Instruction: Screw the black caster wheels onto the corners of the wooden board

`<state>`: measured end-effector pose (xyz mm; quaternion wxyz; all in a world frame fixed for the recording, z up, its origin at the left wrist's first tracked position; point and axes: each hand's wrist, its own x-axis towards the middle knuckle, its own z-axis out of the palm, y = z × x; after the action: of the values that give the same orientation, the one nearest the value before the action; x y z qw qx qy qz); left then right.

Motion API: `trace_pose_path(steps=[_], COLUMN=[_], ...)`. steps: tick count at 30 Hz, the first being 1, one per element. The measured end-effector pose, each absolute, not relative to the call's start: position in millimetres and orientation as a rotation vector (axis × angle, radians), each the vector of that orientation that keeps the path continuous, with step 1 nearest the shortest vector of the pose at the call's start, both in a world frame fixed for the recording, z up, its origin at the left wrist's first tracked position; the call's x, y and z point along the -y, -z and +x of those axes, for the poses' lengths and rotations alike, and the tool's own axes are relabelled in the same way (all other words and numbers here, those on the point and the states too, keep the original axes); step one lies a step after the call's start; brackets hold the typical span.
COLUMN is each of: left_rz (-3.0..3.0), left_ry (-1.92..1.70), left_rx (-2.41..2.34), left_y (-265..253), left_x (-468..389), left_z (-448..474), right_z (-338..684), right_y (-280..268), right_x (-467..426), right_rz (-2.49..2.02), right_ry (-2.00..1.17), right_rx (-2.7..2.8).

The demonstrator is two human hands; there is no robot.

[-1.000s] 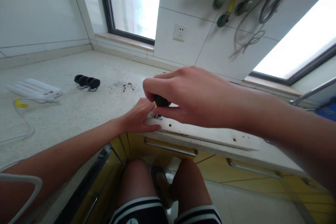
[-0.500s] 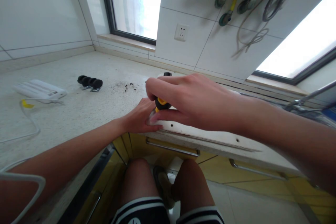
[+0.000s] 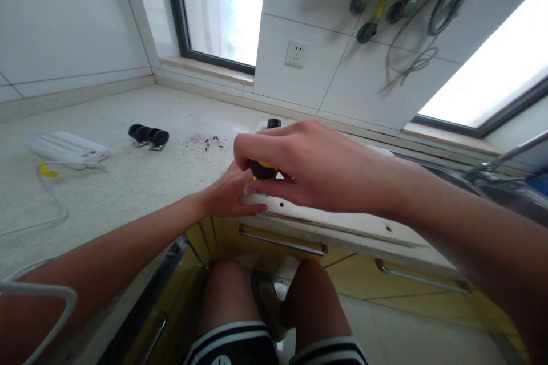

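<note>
My right hand (image 3: 295, 157) is closed from above round a screwdriver (image 3: 264, 170) with a black and yellow handle. Its shaft and tip are hidden under my hands. Lying along the counter's front edge is a white board (image 3: 334, 219) with small dark holes. My left hand (image 3: 222, 194) grips the board's left end, thumb stretched along its front; the other fingers are mostly covered by my right hand. Just beyond my right knuckles a small black part (image 3: 274, 123) stands up at the board's far side. Black casters (image 3: 148, 136) with metal plates rest on the counter to the left.
A white power bank (image 3: 68, 147) with a white cable (image 3: 60, 199) lies at the left of the speckled counter (image 3: 171, 177). Dark crumbs (image 3: 212, 142) are scattered near the middle. A metal sink (image 3: 496, 194) is at the right. Yellow drawers (image 3: 282, 239) sit below.
My right hand has turned slightly on the screwdriver handle, its fingers shifting a little to the left. The left hand keeps its place.
</note>
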<state>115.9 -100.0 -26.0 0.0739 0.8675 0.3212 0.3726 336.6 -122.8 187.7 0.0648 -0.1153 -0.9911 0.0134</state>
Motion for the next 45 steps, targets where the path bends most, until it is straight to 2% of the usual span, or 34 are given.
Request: trace_pose_path(steps=[3, 8, 12, 14, 18, 22, 26, 29, 31, 33, 36, 40, 45], left_rz=[2.626, 2.626, 2.613, 2.607, 2.604, 2.594, 2.598, 2.570, 2.466, 2.310, 2.282, 2.363, 2.420], left_ry=[-1.143, -1.100, -1.126, -1.120, -1.089, -1.073, -1.015, -1.063, -1.219, -1.317, -0.977, -0.559, -0.641], left_rx=[-1.052, -1.003, -1.073, -1.101, -1.069, -1.082, -1.012, -1.001, -1.252, -1.711, -2.175, -2.188, -2.015], left_y=[24.3, 21.2, 27.8, 30.9, 30.9, 27.2, 22.5, 16.6, 12.0, 9.8, 15.2, 30.3, 35.4], left_x=[102.9, 104.3, 104.4, 104.2, 103.1, 104.5, 106.3, 101.5, 93.3, 81.9, 64.7, 52.4, 48.9], left_z=[116.2, 116.6, 115.9, 114.5, 111.0, 112.1, 116.7, 111.0, 98.4, 79.5, 48.5, 24.4, 21.3], right_z=[336.9, 338.4, 335.2, 334.4, 332.8, 319.5, 297.6, 286.6, 284.9, 286.5, 289.3, 288.0, 284.8], right_y=[-186.2, -195.6, -179.1, -171.4, -179.6, -173.9, -112.2, -60.0, -38.8, -30.6, -32.6, -34.5, -31.3], right_x=[122.9, 128.8, 130.0, 127.3, 103.4, 41.0, -26.2, -50.0, -53.0, -50.9, -47.9, -51.1, -51.5], right_rz=[-0.576, -0.418, -0.556, -0.496, -0.247, -0.313, -0.585, -0.723, -0.748, -0.741, -0.782, -0.835, -0.773], right_ry=[0.094, -0.013, 0.188, 0.188, 0.024, -0.281, -0.734, -0.916, -0.947, -0.930, -0.892, -0.843, -0.854], right_rx=[2.827, 3.029, 2.747, 2.617, 2.236, 1.729, 1.398, 1.247, 1.231, 1.232, 1.163, 1.120, 1.142])
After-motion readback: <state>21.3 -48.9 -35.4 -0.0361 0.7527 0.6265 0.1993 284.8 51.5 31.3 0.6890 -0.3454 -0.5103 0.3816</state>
